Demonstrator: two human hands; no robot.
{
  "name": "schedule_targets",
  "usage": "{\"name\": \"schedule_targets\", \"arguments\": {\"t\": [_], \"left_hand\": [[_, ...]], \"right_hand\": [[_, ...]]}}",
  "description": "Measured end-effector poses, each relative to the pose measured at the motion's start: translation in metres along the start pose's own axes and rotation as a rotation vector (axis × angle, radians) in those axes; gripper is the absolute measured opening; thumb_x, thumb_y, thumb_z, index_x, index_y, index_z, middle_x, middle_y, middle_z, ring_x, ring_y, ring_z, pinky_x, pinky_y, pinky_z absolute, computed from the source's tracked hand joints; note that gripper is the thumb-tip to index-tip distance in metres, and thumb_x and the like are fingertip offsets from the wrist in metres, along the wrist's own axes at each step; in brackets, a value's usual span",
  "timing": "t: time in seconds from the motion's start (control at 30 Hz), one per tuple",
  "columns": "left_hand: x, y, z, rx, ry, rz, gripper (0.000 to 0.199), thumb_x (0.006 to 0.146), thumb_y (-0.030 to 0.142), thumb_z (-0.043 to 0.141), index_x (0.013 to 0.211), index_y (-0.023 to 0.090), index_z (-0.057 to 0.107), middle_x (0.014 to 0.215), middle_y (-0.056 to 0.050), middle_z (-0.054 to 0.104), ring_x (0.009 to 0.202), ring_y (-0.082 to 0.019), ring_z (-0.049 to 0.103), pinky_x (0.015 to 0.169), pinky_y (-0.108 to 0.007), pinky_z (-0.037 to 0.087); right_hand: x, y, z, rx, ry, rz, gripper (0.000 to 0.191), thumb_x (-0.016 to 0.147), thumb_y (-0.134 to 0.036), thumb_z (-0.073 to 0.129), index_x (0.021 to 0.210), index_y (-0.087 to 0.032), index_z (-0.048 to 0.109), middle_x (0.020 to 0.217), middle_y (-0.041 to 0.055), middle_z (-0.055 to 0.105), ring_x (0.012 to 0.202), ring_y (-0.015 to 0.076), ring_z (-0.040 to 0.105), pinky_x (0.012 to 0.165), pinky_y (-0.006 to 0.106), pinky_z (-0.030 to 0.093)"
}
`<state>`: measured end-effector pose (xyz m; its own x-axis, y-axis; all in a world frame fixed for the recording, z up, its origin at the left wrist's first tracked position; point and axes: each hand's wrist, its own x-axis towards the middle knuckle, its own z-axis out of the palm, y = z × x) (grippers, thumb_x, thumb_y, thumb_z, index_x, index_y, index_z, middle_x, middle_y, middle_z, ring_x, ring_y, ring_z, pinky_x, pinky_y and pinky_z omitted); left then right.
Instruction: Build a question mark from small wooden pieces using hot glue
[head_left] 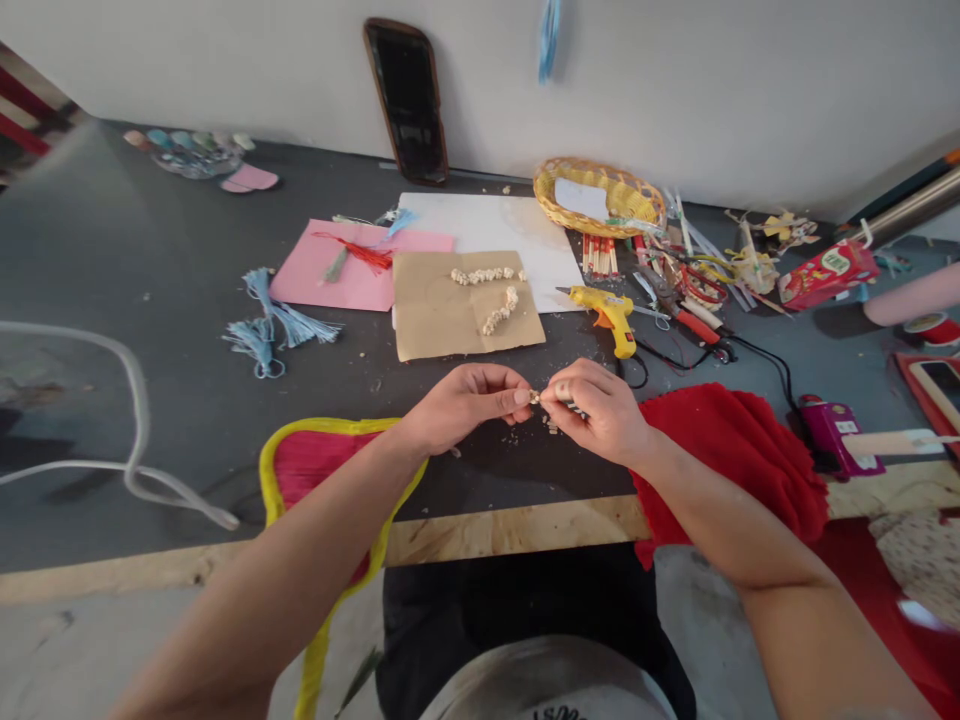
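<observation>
Just above the dark table, my left hand [480,403] and my right hand [596,408] meet, fingertips nearly touching. Between them is a small beige piece [534,397], pinched from both sides; it is too small to name its kind. Beyond the hands lies a brown paper sheet [435,310] bearing two strings of knobbly cream pieces, one longer [484,275] and one shorter, curved one [501,312]. Small pale crumbs [553,425] are scattered on the table under my hands. A yellow glue gun [611,315] rests a little beyond my right hand.
Blue tassels [259,320] and pink paper [300,270] lie left. A phone [409,100] leans against the wall beside a wicker basket [547,205]. Pliers [694,325], a juice box [829,272] and red cloth [735,460] are right; a yellow-edged pink item [300,465] hangs over the front edge.
</observation>
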<state>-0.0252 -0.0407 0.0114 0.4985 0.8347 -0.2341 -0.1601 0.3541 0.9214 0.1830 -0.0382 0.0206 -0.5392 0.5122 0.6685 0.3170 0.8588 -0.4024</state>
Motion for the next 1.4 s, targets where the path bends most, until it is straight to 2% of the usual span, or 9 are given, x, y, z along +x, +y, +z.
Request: {"name": "schedule_targets", "arguments": {"t": [0.27, 0.43, 0.6, 0.7, 0.87, 1.1, 1.3, 1.4], "left_hand": [[-0.0004, 0.0010, -0.0001, 0.007, 0.000, -0.012, 0.029, 0.073, 0.040, 0.082, 0.078, 0.013, 0.073, 0.068, -0.004, 0.070, 0.063, -0.011, 0.058, 0.063, -0.024, 0.044], [-0.0012, 0.0024, 0.0003, -0.031, 0.006, -0.028, 0.030, 0.072, 0.042, 0.082, 0.078, 0.014, 0.072, 0.067, -0.003, 0.069, 0.062, -0.011, 0.058, 0.061, -0.022, 0.043], [-0.0018, 0.0037, 0.0005, -0.023, -0.039, -0.029, 0.029, 0.074, 0.040, 0.081, 0.077, 0.013, 0.073, 0.070, -0.005, 0.070, 0.063, -0.011, 0.058, 0.061, -0.022, 0.043], [-0.0018, 0.0031, -0.0001, -0.012, -0.065, -0.029, 0.029, 0.075, 0.040, 0.081, 0.075, 0.012, 0.072, 0.070, -0.005, 0.070, 0.063, -0.011, 0.058, 0.062, -0.022, 0.044], [-0.0013, 0.0008, -0.0014, 0.001, -0.069, -0.043, 0.031, 0.072, 0.042, 0.082, 0.076, 0.012, 0.073, 0.069, -0.005, 0.070, 0.063, -0.011, 0.059, 0.063, -0.023, 0.045], [-0.0010, 0.0009, -0.0009, -0.027, -0.078, -0.073, 0.030, 0.070, 0.040, 0.084, 0.076, 0.012, 0.074, 0.068, -0.004, 0.069, 0.063, -0.010, 0.059, 0.062, -0.021, 0.046], [-0.0022, 0.0013, -0.0007, -0.064, -0.081, -0.060, 0.029, 0.071, 0.038, 0.084, 0.079, 0.012, 0.074, 0.070, -0.004, 0.070, 0.064, -0.010, 0.060, 0.062, -0.020, 0.046], [-0.0019, 0.0001, -0.0013, -0.059, -0.084, -0.057, 0.028, 0.072, 0.038, 0.084, 0.079, 0.013, 0.074, 0.071, -0.004, 0.071, 0.065, -0.009, 0.061, 0.063, -0.019, 0.046]], "right_hand": [[-0.0031, 0.0012, 0.0007, 0.039, -0.020, 0.056, 0.010, 0.092, -0.013, 0.057, 0.094, -0.023, 0.057, 0.086, 0.0042, 0.069, 0.081, 0.0161, 0.066, 0.074, 0.031, 0.056], [-0.0063, -0.0001, -0.0020, 0.140, 0.021, 0.168, 0.010, 0.092, -0.016, 0.059, 0.100, -0.021, 0.060, 0.091, 0.0051, 0.067, 0.080, 0.0149, 0.064, 0.073, 0.030, 0.055], [-0.0050, -0.0014, -0.0034, 0.251, -0.088, 0.302, 0.019, 0.092, -0.028, 0.061, 0.109, -0.020, 0.062, 0.101, 0.0070, 0.065, 0.075, 0.0121, 0.062, 0.071, 0.028, 0.056], [-0.0043, -0.0008, -0.0028, 0.265, -0.125, 0.288, 0.022, 0.092, -0.030, 0.063, 0.111, -0.020, 0.065, 0.103, 0.0083, 0.065, 0.082, 0.0141, 0.064, 0.074, 0.029, 0.058], [-0.0053, 0.0002, -0.0011, 0.246, -0.109, 0.257, 0.016, 0.092, -0.026, 0.064, 0.107, -0.021, 0.068, 0.100, 0.0073, 0.067, 0.091, 0.0150, 0.067, 0.081, 0.029, 0.058], [-0.0052, -0.0001, -0.0003, 0.259, -0.091, 0.240, 0.013, 0.088, -0.023, 0.068, 0.101, -0.020, 0.069, 0.096, 0.0063, 0.068, 0.088, 0.0141, 0.068, 0.080, 0.028, 0.059], [-0.0043, -0.0025, -0.0015, 0.278, -0.064, 0.273, 0.011, 0.089, -0.020, 0.066, 0.100, -0.019, 0.067, 0.097, 0.0055, 0.065, 0.073, 0.0097, 0.064, 0.068, 0.024, 0.057], [-0.0043, -0.0024, -0.0010, 0.243, -0.061, 0.238, 0.011, 0.090, -0.021, 0.065, 0.100, -0.019, 0.066, 0.096, 0.0058, 0.066, 0.081, 0.0123, 0.065, 0.072, 0.026, 0.058]]}}
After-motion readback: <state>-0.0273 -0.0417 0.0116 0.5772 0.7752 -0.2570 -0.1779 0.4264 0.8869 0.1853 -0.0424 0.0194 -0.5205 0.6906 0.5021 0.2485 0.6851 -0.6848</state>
